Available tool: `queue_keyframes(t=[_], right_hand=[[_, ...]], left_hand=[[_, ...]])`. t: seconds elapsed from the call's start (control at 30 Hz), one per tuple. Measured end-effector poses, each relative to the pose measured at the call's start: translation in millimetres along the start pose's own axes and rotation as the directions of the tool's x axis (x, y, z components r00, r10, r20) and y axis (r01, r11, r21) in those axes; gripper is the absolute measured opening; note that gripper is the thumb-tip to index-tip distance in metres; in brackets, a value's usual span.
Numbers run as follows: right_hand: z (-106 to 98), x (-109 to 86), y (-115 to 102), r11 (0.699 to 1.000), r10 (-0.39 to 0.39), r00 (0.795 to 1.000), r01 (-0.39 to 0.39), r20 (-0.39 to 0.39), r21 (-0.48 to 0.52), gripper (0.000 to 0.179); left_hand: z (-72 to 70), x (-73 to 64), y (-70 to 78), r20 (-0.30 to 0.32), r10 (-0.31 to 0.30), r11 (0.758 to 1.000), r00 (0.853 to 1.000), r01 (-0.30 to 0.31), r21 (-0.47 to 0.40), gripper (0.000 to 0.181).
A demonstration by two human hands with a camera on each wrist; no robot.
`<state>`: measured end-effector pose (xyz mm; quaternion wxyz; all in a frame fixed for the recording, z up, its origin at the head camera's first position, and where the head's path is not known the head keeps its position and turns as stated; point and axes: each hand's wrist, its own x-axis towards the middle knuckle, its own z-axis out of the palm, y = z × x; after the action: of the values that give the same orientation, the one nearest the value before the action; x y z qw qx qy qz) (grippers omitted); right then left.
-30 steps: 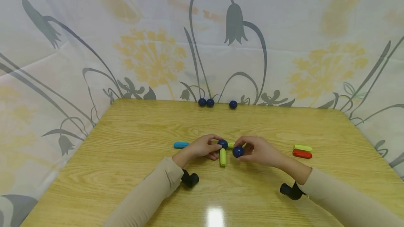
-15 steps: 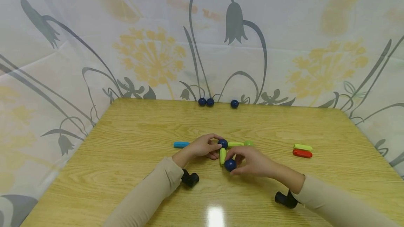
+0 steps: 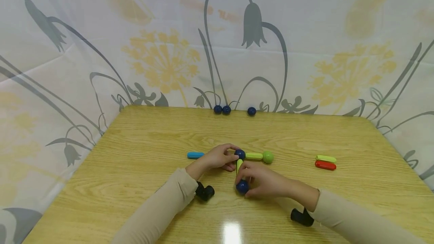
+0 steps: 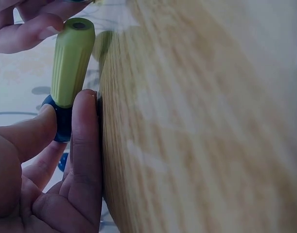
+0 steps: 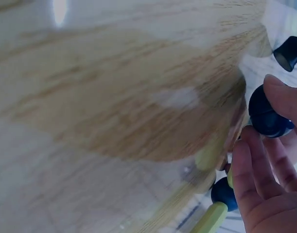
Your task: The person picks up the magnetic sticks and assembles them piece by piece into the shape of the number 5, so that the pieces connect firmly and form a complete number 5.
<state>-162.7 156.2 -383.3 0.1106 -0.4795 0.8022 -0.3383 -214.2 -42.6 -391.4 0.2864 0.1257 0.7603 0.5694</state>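
Where the right hand pinches, its fingertips hold a navy ball.

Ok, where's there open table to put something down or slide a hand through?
Bare table lies left of the blue stick, between the green ball and red stick, and from those sticks back to the three far balls. It's crowded mid-table, where the left hand and right hand hold dark balls by yellow sticks.

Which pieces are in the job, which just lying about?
Likely in the job:
navy ball in left hand
two lime rods touching it
green ball
navy ball in right hand

Likely loose:
blue rod
red rod
third lime rod
three navy balls at back
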Motion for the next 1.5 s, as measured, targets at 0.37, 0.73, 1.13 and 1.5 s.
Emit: queue_keyframes(t=[0.37, 0.73, 1.13, 1.5], right_hand=[[0, -1.8, 0, 0.999, 0.030, 1.000, -0.031, -0.009, -0.027, 0.035], [-13, -11.6, -1, 0.996, 0.078, 0.996, -0.079, -0.043, -0.040, 0.031], [-28, -40.2, 10, 0.985, 0.109, 0.982, -0.127, -0.151, -0.113, 0.027], [-40, -68.0, 18, 0.973, 0.118, 0.964, -0.160, -0.240, -0.164, 0.030]], left_hand=[[-0.2, 1.0, -0.9, 0.004, 0.010, 1.000, 1.000, -0.010, 0.016, 0.035], [0.6, 3.0, -2.5, -0.003, 0.000, 1.000, 1.000, 0.000, 0.015, 0.035], [1.8, 2.7, -1.8, -0.017, -0.005, 1.000, 1.000, 0.005, 0.009, 0.036], [1.0, 3.1, -3.0, -0.008, -0.003, 1.000, 1.000, 0.003, 0.015, 0.037]])
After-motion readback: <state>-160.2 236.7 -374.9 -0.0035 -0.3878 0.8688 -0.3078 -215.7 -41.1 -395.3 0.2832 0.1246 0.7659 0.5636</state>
